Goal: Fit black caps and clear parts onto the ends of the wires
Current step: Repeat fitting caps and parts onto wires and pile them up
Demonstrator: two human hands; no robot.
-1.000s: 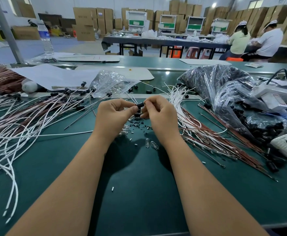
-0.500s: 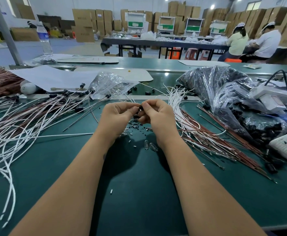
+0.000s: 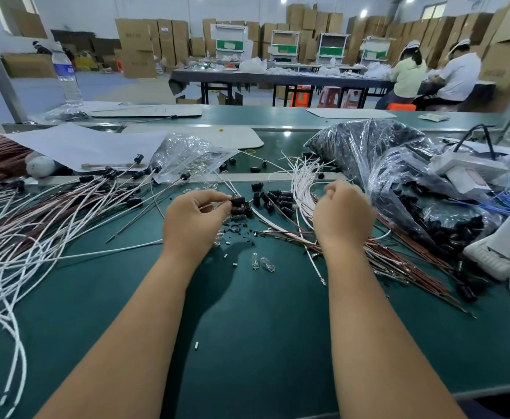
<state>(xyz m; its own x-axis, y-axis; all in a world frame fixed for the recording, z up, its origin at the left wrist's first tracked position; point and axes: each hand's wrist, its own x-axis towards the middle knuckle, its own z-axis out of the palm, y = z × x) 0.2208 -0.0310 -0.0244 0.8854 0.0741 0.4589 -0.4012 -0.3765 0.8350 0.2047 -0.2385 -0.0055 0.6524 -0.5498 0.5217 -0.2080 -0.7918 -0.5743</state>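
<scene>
Green surface (image 3: 247, 343) strewn with wires; cartons behind. Left hand (image 3: 195, 220) pinches a black cap (image 3: 237, 201); right hand (image 3: 343, 214) curled over white wires (image 3: 300, 182), grip unclear.

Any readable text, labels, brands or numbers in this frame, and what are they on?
None can be read.
Water bottle label: blue band, print too blurred.
Cardboard boxes: dark marks and small blue stickers, too small to read.
Green panels on the far racks: no legible text.
White device at right: pinkish label, illegible.
</scene>
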